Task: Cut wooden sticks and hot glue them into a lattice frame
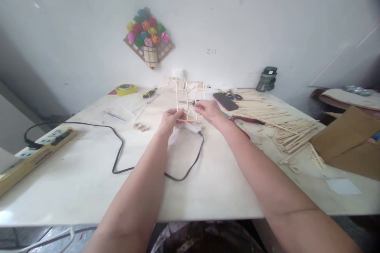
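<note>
A frame of thin pale wooden sticks [177,95] with angled inner pieces stands tilted up above the table. My left hand [171,120] has its thumb and fingers closed on the frame's lower left corner. At the right side of the frame my right hand [209,110] pinches, its fingertips against an inner stick; whatever small thing may be between them is too tiny to name. Just below the frame lies a white corded tool [192,127], partly hidden, with a bit of orange showing. Small wooden bits [140,127] lie in a pile left of my left hand.
Red-handled pliers [247,119], a phone [225,101] and many loose sticks [285,126] lie to the right, beside a cardboard piece [347,138]. A black cord [118,154] runs to the power strip [44,152] at left. Yellow tape [125,89] and a utility knife [149,93] lie behind.
</note>
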The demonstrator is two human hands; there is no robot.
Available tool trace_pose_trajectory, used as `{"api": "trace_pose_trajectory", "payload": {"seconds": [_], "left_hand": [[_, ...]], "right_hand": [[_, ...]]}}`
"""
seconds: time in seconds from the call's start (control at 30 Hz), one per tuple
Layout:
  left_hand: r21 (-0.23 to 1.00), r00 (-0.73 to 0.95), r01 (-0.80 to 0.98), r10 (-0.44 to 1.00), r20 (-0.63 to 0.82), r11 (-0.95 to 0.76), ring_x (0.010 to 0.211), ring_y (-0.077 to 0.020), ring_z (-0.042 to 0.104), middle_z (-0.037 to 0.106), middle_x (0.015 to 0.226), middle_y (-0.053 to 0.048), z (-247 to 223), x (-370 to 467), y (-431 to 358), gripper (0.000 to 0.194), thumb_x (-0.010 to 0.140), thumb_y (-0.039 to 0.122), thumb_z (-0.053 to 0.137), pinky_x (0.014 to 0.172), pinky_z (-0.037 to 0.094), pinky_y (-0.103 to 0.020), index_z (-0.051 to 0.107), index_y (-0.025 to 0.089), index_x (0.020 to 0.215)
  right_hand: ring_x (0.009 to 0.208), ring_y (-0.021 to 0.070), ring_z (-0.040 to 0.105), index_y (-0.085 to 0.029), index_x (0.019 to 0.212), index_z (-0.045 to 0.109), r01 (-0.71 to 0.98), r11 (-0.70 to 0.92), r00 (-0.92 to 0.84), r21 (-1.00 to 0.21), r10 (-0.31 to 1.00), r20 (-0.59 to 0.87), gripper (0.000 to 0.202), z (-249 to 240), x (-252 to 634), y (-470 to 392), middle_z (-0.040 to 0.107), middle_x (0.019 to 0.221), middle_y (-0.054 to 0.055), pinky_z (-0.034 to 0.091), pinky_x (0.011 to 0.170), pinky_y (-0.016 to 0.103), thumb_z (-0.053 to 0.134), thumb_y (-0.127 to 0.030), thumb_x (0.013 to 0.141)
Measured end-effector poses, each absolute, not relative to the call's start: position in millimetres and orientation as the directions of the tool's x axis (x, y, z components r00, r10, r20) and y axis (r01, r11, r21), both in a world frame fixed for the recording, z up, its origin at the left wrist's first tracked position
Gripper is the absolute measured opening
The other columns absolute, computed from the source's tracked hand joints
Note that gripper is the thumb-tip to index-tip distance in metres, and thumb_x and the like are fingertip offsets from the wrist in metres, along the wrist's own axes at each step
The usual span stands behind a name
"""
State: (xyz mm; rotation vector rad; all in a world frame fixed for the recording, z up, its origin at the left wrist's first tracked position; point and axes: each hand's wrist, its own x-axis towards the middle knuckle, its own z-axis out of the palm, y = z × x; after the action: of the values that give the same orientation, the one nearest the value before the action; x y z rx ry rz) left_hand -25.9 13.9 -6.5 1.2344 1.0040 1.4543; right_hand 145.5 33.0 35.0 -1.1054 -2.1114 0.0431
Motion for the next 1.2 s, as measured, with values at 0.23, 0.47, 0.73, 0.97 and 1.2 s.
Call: {"api": "trace_pose_trajectory", "payload": {"seconds": [0.23,0.47,0.73,0.97,1.2], "left_hand": [[0.969,-0.044,-0.139,0.979,0.198,-0.203,0.056,-0.0111,0.055,0.062,0.064,-0.005,-5,-24,12,0.036,0.058,0.047,0.068,0.049,0.045,-0.022,0.063,0.012,0.064],[0.973,-0.01,-0.103,0.978,0.209,-0.209,0.053,-0.0101,0.054,0.062,0.062,-0.005,-6,-24,11,0.035,0.061,0.047,0.067,0.049,0.043,-0.02,0.063,0.012,0.064],[0.973,0.026,-0.087,0.976,0.217,-0.214,0.054,-0.0104,0.054,0.061,0.062,-0.005,-7,-24,13,0.036,0.062,0.048,0.065,0.05,0.044,-0.021,0.063,0.012,0.065],[0.975,0.039,-0.086,0.977,0.208,-0.204,0.054,-0.0104,0.055,0.061,0.061,-0.004,-4,-22,9,0.036,0.061,0.048,0.066,0.051,0.044,-0.021,0.063,0.013,0.064],[0.976,0.028,-0.074,0.978,0.208,-0.205,0.054,-0.0105,0.054,0.062,0.061,-0.005,-4,-21,8,0.037,0.061,0.049,0.066,0.051,0.044,-0.021,0.063,0.013,0.064]], "right_hand": [[0.072,0.0137,0.06,-0.019,0.08,0.067,0.768,0.587,-0.376,-0.255,0.737,0.562,0.013,39,148,30,0.069,0.078,0.003,0.039,0.065,0.023,0.055,-0.023,0.077],[0.088,0.0171,0.054,-0.018,0.083,0.067,0.829,0.552,-0.522,0.094,0.702,0.485,0.022,45,147,22,0.063,0.089,0.007,0.034,0.062,0.024,0.046,-0.024,0.084],[0.088,0.0179,0.049,-0.014,0.086,0.065,0.777,0.57,-0.626,0.266,0.652,0.429,0.024,45,145,18,0.059,0.092,0.01,0.034,0.063,0.025,0.041,-0.015,0.086],[0.088,0.0183,0.049,-0.016,0.085,0.064,0.77,0.563,-0.636,0.3,0.643,0.427,0.021,48,145,13,0.058,0.091,0.008,0.033,0.059,0.026,0.043,-0.011,0.084],[0.089,0.0186,0.049,-0.015,0.085,0.063,0.762,0.567,-0.646,0.314,0.626,0.437,0.022,45,144,16,0.058,0.09,0.009,0.032,0.058,0.026,0.043,-0.009,0.083]]}}
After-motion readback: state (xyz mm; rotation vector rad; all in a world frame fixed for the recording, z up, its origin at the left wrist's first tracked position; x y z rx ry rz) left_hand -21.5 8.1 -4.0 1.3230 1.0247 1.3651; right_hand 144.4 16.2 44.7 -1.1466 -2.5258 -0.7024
